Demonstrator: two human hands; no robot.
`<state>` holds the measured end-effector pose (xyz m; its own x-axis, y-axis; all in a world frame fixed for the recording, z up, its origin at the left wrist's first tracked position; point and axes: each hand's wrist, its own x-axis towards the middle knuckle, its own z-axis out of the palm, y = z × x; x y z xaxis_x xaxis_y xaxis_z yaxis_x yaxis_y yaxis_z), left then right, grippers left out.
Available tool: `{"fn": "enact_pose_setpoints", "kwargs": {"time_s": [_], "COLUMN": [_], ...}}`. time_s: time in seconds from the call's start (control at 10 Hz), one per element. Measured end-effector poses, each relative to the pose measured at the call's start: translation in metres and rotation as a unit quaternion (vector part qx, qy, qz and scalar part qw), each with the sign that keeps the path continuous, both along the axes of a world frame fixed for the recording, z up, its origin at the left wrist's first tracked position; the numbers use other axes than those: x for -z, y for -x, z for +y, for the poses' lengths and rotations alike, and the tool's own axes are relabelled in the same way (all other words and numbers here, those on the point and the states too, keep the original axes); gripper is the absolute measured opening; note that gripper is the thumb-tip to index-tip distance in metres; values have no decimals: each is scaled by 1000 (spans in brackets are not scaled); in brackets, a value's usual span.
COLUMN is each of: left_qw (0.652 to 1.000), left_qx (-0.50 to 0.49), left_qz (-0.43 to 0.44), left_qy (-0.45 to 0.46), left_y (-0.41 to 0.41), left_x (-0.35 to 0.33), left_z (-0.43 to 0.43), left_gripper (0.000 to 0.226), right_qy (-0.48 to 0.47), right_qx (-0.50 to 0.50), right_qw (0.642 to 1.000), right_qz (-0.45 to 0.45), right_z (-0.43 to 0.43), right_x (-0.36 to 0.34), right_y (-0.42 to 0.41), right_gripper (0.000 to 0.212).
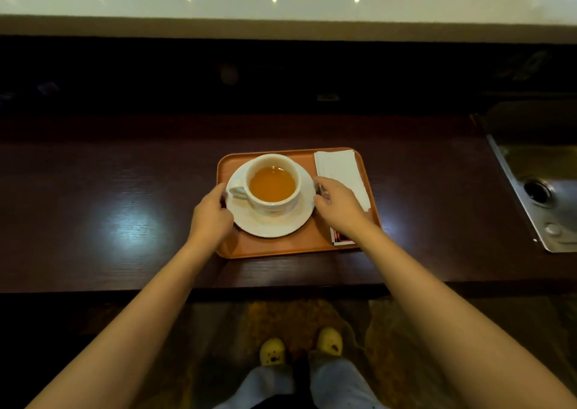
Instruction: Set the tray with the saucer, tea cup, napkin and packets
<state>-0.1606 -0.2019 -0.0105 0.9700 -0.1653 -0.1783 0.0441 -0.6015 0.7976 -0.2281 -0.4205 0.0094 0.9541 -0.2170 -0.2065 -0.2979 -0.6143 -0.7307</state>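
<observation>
2 hands steady a full tea cup (272, 183) on its saucer (271, 223), centre-left on the orange tray (281, 248) on the dark table (93, 208). The left hand (211, 218) and right hand (338, 205) each pinch the saucer rim, their grip closed on it. A tilt or jolt could slop tea. The cup handle points left; the napkin (342, 174) runs near-to-far, packets (338, 238) at its near end.

One tray (268, 248) on one table (93, 196). On it: one saucer (271, 224), one cup (272, 182) of tea, one napkin (342, 171), one packet (338, 238) showing, partly hidden. Two hands: left (212, 213), right (338, 204). One sink (543, 196) at right. Two slippers (272, 351) below.
</observation>
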Motion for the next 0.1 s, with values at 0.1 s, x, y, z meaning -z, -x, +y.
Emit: {"fn": "enact_pose_setpoints", "kwargs": {"time_s": [0.1], "left_qw": [994], "left_qx": [18], "left_qz": [-87], "left_qy": [-57], "left_y": [-7], "left_x": [-8], "left_z": [7], "left_gripper": [43], "right_qy": [59], "right_qx": [-13], "right_qw": [998], "right_qz": [-30], "right_z": [-2], "right_x": [-7], "right_y": [0], "right_gripper": [29]}}
